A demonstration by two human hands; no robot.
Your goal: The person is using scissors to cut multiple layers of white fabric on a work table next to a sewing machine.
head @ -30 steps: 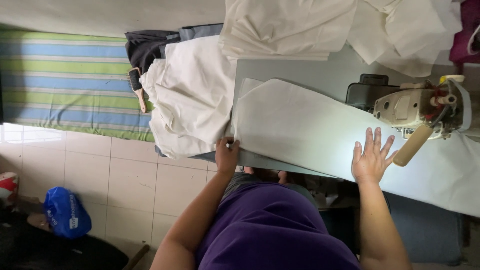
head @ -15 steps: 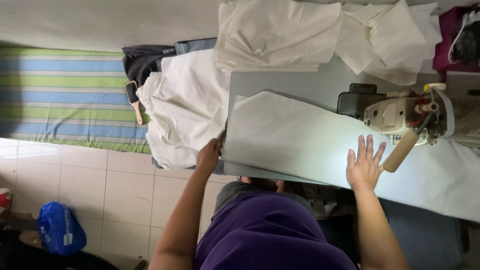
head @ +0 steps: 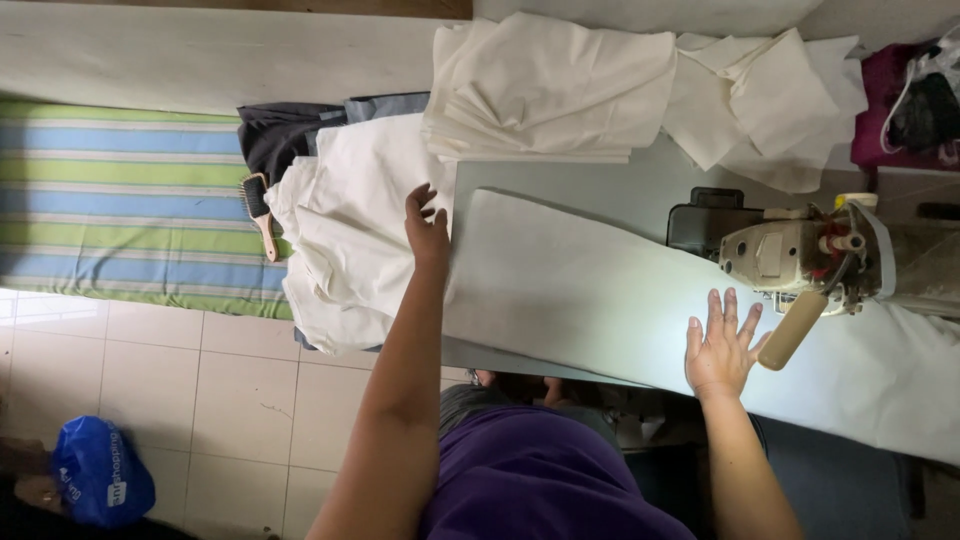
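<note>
A long strip of white cloth (head: 580, 290) lies flat across the grey sewing table (head: 650, 190). My right hand (head: 722, 345) rests flat on it with fingers spread, just in front of the sewing machine (head: 800, 255). My left hand (head: 428, 225) reaches out over the strip's left end, where it meets a pile of cream cloth (head: 345, 240) hanging off the table's edge. The fingers are loosely apart and touch the fabric without a visible grip.
A stack of folded cream cloth (head: 550, 90) and loose white pieces (head: 770, 100) lie at the table's far side. A wooden hairbrush (head: 260, 215) and dark garments (head: 285, 135) sit by a striped mat (head: 120, 200). A blue bag (head: 100, 475) lies on the tiled floor.
My left hand has moved from the strip's near corner forward along its left end toward the cloth pile. My right hand stays flat on the strip by the machine.
</note>
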